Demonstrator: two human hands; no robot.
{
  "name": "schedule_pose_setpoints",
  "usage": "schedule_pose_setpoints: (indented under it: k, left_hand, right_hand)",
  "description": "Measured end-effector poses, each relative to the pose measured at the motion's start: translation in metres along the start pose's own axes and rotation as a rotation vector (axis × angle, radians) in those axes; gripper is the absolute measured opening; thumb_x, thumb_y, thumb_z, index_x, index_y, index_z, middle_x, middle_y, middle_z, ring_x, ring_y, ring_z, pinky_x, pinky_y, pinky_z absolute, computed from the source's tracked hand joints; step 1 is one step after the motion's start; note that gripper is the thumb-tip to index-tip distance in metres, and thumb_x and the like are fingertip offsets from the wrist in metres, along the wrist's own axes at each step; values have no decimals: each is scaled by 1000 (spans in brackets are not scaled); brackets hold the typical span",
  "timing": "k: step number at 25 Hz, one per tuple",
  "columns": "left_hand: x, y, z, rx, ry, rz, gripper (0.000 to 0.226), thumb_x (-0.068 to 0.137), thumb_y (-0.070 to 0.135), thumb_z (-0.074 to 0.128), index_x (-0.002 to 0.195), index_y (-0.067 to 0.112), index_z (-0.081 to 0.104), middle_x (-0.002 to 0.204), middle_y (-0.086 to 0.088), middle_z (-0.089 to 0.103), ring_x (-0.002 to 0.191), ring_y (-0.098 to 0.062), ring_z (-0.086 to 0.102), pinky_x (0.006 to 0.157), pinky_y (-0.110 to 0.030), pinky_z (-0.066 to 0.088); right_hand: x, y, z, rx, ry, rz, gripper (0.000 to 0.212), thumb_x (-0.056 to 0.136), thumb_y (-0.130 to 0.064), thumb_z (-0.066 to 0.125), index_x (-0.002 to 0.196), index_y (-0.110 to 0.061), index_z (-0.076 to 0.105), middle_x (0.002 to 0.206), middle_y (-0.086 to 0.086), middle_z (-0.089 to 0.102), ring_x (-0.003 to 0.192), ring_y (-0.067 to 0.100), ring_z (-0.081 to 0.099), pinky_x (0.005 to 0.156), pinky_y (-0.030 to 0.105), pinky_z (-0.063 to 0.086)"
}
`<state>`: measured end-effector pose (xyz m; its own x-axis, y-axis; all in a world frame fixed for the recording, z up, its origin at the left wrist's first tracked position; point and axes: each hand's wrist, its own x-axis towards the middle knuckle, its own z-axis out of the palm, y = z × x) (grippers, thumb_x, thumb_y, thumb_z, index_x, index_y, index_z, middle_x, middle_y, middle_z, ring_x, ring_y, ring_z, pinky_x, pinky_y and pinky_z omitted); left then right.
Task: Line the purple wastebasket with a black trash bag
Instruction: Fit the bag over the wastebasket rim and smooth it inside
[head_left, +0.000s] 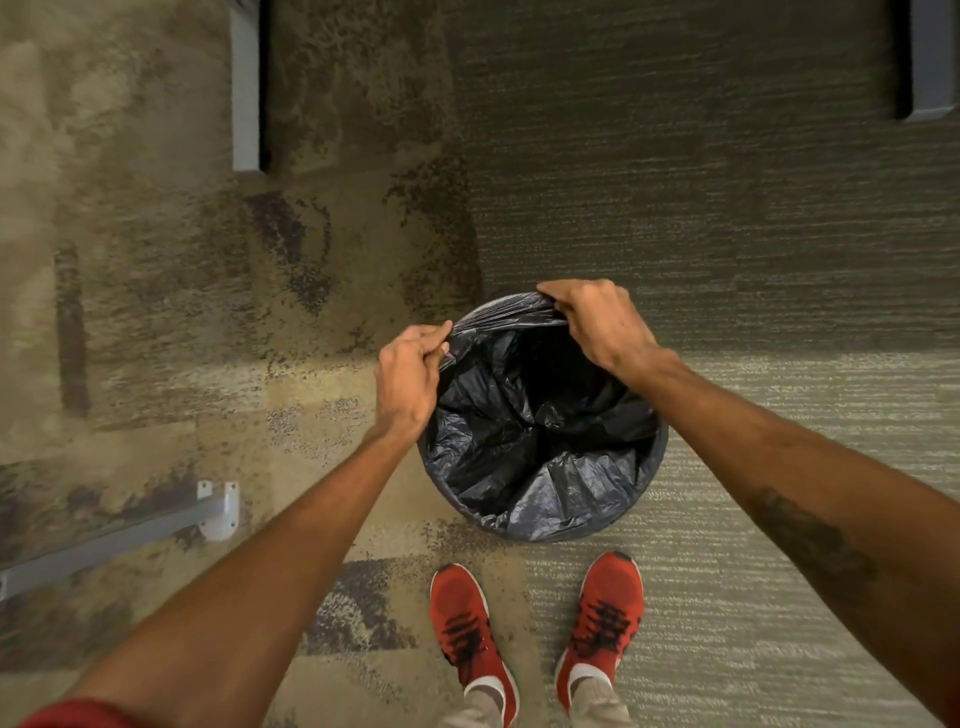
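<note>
A round wastebasket (655, 460) stands on the carpet just ahead of my feet. A crinkled black trash bag (524, 447) fills its inside and drapes over the near and right rim, hiding the basket's colour. My left hand (408, 376) pinches the bag's edge at the far left of the rim. At the far side of the rim my right hand (597, 325) grips the bag's edge too. Between the two hands the bag's edge is stretched taut and bunched.
My two red shoes (470, 631) stand close behind the basket. A grey metal leg with a white foot bracket (221, 512) lies at the left. Two grey uprights (245, 88) rise at the far left and far right. Patterned carpet lies all around.
</note>
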<state>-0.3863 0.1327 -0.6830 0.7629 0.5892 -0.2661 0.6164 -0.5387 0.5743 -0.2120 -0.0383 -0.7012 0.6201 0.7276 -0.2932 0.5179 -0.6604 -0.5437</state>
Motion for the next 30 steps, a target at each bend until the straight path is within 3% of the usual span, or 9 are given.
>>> schedule_pose_setpoints:
  k: [8, 11, 14, 17, 20, 23, 24, 28, 30]
  left_hand:
    - [33, -7, -4, 60, -248, -65, 38, 102, 1, 48, 133, 12, 65, 135, -9, 66, 125, -26, 60, 111, -31, 42]
    - [33, -13, -7, -153, -334, -194, 36, 104, 9, 48, 138, 14, 61, 141, -5, 61, 133, -21, 55, 116, -32, 39]
    - [7, -21, -5, -357, -30, -381, 34, 101, 14, 57, 134, 17, 64, 142, -2, 61, 127, -19, 59, 108, -36, 49]
    - [-36, -34, 3, -627, 173, -781, 28, 97, 18, 63, 125, 15, 68, 125, -3, 71, 99, -19, 69, 76, -29, 59]
    - [-49, -44, 6, -925, -47, -1045, 24, 94, 29, 66, 112, 14, 70, 105, -3, 73, 93, -21, 68, 71, -33, 54]
    - [-36, -59, 4, -993, -309, -1111, 27, 94, 39, 65, 107, 15, 67, 113, -4, 68, 109, -24, 60, 88, -45, 49]
    - [-30, -64, 4, -1014, -380, -1099, 30, 94, 40, 64, 108, 15, 66, 116, -4, 66, 112, -25, 57, 93, -48, 46]
    - [-18, -74, 4, -1051, -515, -1068, 24, 94, 41, 62, 94, 16, 65, 106, -2, 65, 104, -22, 57, 81, -48, 45]
    - [-16, -74, 6, -1044, -508, -1084, 25, 94, 41, 62, 89, 16, 63, 99, -3, 66, 98, -22, 59, 76, -47, 44]
  right_hand:
    - [29, 2, 1, -88, -219, 78, 41, 94, -1, 49, 130, -18, 59, 121, 17, 69, 114, 39, 62, 94, 41, 47]
    - [34, 8, 2, 18, -286, 122, 36, 99, -5, 46, 130, -16, 60, 126, 14, 67, 119, 34, 60, 97, 36, 44]
    - [24, 15, -5, 285, -169, 221, 30, 102, -19, 54, 128, -14, 68, 130, 5, 68, 126, 20, 58, 107, 27, 38]
    - [4, 20, -4, 604, 12, 431, 26, 98, -29, 62, 115, -15, 76, 118, 1, 74, 117, 16, 65, 108, 30, 45]
    - [4, 17, -8, 872, -23, 702, 19, 94, -29, 67, 97, -14, 77, 102, 4, 76, 95, 20, 71, 96, 37, 56]
    - [13, 17, -22, 898, -227, 949, 21, 92, -34, 68, 87, -14, 70, 85, 6, 73, 73, 21, 69, 68, 32, 59]
    - [15, 17, -26, 927, -321, 979, 23, 94, -35, 65, 87, -13, 68, 84, 6, 71, 72, 20, 67, 66, 32, 56]
    - [21, 26, -28, 1030, -454, 1008, 22, 101, -27, 55, 119, -19, 63, 113, 7, 63, 107, 23, 57, 106, 42, 47]
    - [23, 26, -26, 1007, -433, 1034, 20, 100, -27, 56, 118, -21, 63, 109, 5, 64, 106, 22, 57, 112, 42, 43]
